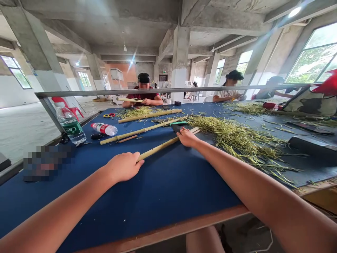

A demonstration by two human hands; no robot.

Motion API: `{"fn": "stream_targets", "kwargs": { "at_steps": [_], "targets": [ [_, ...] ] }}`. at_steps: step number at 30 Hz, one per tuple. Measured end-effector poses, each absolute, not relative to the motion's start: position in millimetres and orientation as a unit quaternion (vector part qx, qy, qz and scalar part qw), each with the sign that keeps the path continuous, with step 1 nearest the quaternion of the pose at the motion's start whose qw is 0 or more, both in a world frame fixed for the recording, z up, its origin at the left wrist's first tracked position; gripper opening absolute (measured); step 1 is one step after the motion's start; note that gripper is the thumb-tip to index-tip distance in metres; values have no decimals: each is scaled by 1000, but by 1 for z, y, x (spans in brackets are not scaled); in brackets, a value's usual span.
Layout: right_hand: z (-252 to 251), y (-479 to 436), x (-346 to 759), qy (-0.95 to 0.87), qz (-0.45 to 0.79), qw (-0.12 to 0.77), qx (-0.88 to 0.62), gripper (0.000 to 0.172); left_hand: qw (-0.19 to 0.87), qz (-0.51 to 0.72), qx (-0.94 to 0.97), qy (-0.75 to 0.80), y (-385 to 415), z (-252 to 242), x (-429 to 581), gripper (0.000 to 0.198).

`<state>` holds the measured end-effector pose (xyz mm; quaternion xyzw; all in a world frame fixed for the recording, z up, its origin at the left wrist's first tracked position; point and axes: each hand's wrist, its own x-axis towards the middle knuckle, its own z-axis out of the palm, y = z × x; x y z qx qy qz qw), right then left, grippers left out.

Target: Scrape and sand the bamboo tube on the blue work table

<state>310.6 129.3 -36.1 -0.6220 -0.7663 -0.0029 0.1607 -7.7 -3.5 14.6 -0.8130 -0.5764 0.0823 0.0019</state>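
A pale bamboo stick (pixel 164 144) lies across the blue-covered table (pixel 147 196), held by both hands. My left hand (pixel 123 167) grips its near end. My right hand (pixel 187 137) sits on its far part, beside a black tool (pixel 177 128) whose use I cannot tell. A large heap of green plant stalks (pixel 235 140) lies just right of my right hand. Two more bamboo sticks (pixel 150 116) (pixel 137 131) rest farther along the table, apart from my hands.
Two water bottles (pixel 70 125) (pixel 104 129) and scissors (pixel 108 115) lie on the table's left. A metal rail (pixel 168 91) spans the far side. Across it, a co-worker (pixel 143 98) holds a bamboo stick, and another co-worker (pixel 228 94) sits to the right.
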Motion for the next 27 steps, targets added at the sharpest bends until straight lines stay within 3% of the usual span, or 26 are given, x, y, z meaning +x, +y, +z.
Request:
{"fn": "stream_targets", "kwargs": {
  "at_steps": [9,20,27],
  "targets": [
    [-29,35,208,-934,59,202,-290,37,1,48,-833,-551,-4,11,-9,45],
    [-32,127,308,-792,8,132,-596,47,13,77,-817,-571,-5,13,-7,48],
    [-38,116,293,-806,-16,152,-571,50,7,66,-822,-566,-6,13,-7,46]
  ]
}}
